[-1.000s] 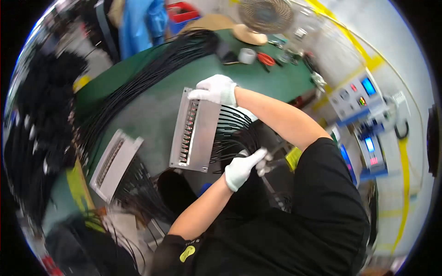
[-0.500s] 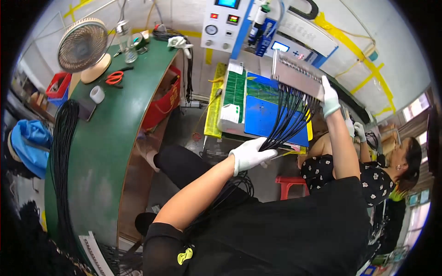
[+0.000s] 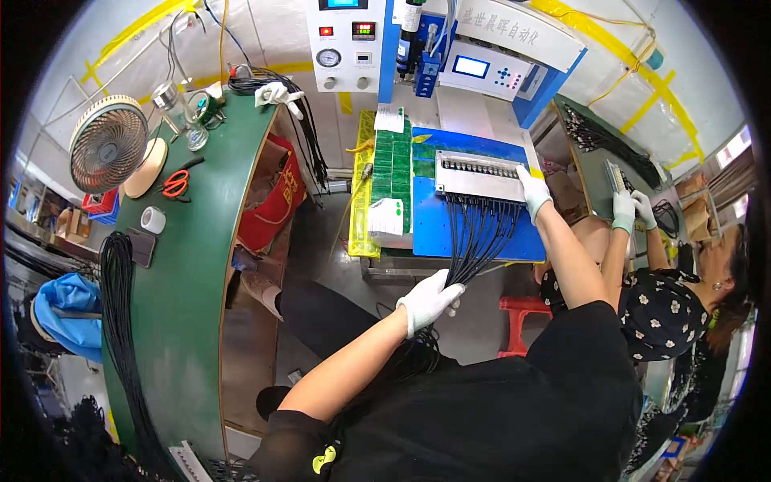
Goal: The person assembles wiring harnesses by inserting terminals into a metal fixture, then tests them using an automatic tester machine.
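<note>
A silvery metal fixture (image 3: 482,185), with a row of small parts along its slot, sits over the blue plate (image 3: 430,229) of a benchtop machine. Black cables (image 3: 474,233) fan out from its near edge and gather toward me. My right hand (image 3: 533,194), white-gloved, grips the fixture's right end. Closed round the cable bundle is my left hand (image 3: 431,300), also gloved in white, below the plate's near edge; the loose cable lengths hang behind it toward my lap.
The machine's blue dispensing head (image 3: 428,76) stands above the plate, beside a control panel (image 3: 351,48). On the left, a green table (image 3: 189,281) holds a fan (image 3: 110,149), orange-handled cutters (image 3: 175,185), a tape roll (image 3: 152,218) and cables. A gloved co-worker (image 3: 654,309) sits at right near a red stool (image 3: 518,321).
The fixture has come down from a raised, tilted position to lie level at the blue plate. My right hand moved down and left with it; my left hand keeps the cables. The view has shifted.
</note>
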Demonstrator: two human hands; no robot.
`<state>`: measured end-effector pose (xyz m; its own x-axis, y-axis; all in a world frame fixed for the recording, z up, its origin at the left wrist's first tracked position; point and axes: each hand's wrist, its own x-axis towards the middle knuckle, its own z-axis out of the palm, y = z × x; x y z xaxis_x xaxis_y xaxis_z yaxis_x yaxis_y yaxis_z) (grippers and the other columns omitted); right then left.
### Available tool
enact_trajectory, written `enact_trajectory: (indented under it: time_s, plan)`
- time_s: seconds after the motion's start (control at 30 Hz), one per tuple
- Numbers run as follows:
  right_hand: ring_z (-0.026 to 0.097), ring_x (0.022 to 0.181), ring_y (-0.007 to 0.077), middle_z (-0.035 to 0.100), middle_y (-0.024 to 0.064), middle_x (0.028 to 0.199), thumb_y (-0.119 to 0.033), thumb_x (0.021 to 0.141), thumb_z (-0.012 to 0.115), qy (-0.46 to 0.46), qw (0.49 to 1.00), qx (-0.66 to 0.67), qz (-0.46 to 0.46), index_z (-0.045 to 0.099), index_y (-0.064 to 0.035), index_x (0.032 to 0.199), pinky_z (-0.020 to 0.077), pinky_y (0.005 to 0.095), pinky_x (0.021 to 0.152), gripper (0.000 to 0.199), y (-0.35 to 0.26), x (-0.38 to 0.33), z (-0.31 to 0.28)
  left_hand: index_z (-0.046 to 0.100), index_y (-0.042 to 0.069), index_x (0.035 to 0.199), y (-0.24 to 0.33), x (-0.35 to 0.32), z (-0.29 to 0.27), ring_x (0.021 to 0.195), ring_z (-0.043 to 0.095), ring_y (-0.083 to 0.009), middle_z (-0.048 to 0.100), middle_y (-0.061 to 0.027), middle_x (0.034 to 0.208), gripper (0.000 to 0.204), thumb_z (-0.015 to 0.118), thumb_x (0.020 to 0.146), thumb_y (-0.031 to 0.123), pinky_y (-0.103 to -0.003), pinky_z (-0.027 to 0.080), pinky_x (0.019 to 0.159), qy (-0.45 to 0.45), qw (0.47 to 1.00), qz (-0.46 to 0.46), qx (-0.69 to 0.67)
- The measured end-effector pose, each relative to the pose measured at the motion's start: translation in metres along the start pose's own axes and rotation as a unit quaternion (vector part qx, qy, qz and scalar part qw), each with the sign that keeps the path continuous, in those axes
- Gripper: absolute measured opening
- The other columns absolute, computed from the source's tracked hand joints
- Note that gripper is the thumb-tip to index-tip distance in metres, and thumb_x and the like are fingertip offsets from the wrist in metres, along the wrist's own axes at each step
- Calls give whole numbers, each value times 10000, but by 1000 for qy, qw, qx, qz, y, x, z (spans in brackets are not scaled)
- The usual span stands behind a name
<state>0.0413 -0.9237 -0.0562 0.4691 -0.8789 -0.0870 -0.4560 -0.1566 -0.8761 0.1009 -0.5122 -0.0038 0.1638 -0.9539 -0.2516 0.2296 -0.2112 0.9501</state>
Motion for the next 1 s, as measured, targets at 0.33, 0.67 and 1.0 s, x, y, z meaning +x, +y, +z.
enact_trajectory:
  time_s: [0.33, 0.67, 1.0]
  plan:
    - [601, 822, 147, 698, 41, 976, -440, 934, 642, 26, 993, -113, 7, 668, -46, 1200, 479, 301, 757, 476, -1, -1, 0, 532, 10, 1156, -32, 10, -1, 699, 549, -114, 556, -31, 801, 252, 533, 1003, 210, -279, 488, 648, -15, 999, -26, -14]
    - [605, 895, 181, 691, 74, 1028, -532, 904, 635, -5, 983, -171, 65, 658, 1, 1208, 472, 319, 809, 614, -14, -9, -8, 528, 21, 1170, -27, 7, 2, 679, 532, -99, 550, -10, 783, 256, 534, 1005, 216, -261, 463, 625, -24, 995, -42, -88]
    - [620, 958, 254, 698, 134, 1054, -623, 892, 573, 5, 981, -188, 44, 682, 2, 1171, 468, 360, 860, 693, -18, -14, -6, 523, -3, 1160, -34, 8, 6, 666, 504, -95, 536, -17, 788, 244, 515, 1020, 197, -248, 442, 612, -22, 991, -17, -134]
